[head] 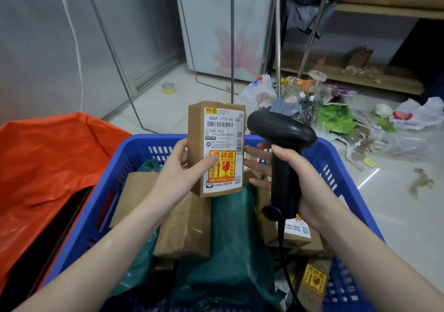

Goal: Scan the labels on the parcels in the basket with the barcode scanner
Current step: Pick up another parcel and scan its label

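My left hand [179,174] grips a small brown cardboard parcel [217,129] and holds it upright above the blue basket [319,148]. Its white shipping label with a barcode and a red-and-yellow fragile sticker faces me, and my thumb lies on the sticker. My right hand [300,182] grips the handle of a black barcode scanner [282,131], whose head sits just right of the parcel's label. The scanner's cable drops into the basket. Inside the basket lie several brown paper parcels [186,230], a dark green plastic mailer [230,251] and a labelled box [296,233].
An orange plastic bag [45,158] lies left of the basket. Litter and plastic bags [336,117] cover the floor to the right. A yellow tape roll [168,88] sits on the floor behind, near a white cabinet [223,23] and metal rack poles [232,38].
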Motion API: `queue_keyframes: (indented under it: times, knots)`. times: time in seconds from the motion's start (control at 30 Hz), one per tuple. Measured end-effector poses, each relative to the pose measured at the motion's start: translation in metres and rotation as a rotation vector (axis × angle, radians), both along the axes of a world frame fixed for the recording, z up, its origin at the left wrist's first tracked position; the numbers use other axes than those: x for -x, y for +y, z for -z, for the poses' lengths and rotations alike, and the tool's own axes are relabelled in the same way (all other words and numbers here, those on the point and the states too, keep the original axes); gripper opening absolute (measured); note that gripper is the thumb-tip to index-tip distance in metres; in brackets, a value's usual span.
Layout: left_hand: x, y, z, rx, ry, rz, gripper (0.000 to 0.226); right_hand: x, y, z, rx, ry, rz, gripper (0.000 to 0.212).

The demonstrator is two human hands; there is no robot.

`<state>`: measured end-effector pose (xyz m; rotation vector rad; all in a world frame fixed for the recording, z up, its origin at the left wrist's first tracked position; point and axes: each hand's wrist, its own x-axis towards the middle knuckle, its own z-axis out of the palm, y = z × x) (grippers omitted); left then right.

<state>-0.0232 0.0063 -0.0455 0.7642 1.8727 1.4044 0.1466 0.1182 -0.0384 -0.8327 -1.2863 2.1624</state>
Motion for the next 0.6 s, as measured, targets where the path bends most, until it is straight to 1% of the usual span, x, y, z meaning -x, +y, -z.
queue_keyframes:
  times: [0.1,0.17,0.3,0.43,0.53,0.6]
  knots:
    - [-0.001,0.000,-0.001,-0.014,0.008,-0.012,0.045,0.002,-0.001,0.000,-0.041,-0.038,0.055,0.056]
    - [-0.002,0.000,-0.001,-0.031,0.020,-0.027,0.048,0.002,-0.001,-0.002,-0.089,-0.066,0.081,0.054]
    - [-0.002,0.000,0.000,-0.059,0.055,-0.048,0.060,0.000,-0.002,-0.007,-0.086,0.033,0.077,0.039]
    - [-0.001,-0.001,0.001,-0.071,0.089,-0.077,0.071,-0.001,-0.003,-0.012,-0.089,0.104,0.096,0.039]
    - [-0.001,-0.001,0.001,-0.073,0.122,-0.102,0.065,-0.002,-0.001,-0.015,-0.064,0.115,0.087,0.033]
    - [-0.001,-0.002,0.000,-0.077,0.145,-0.122,0.063,-0.002,-0.001,-0.017,-0.041,0.117,0.043,0.032]
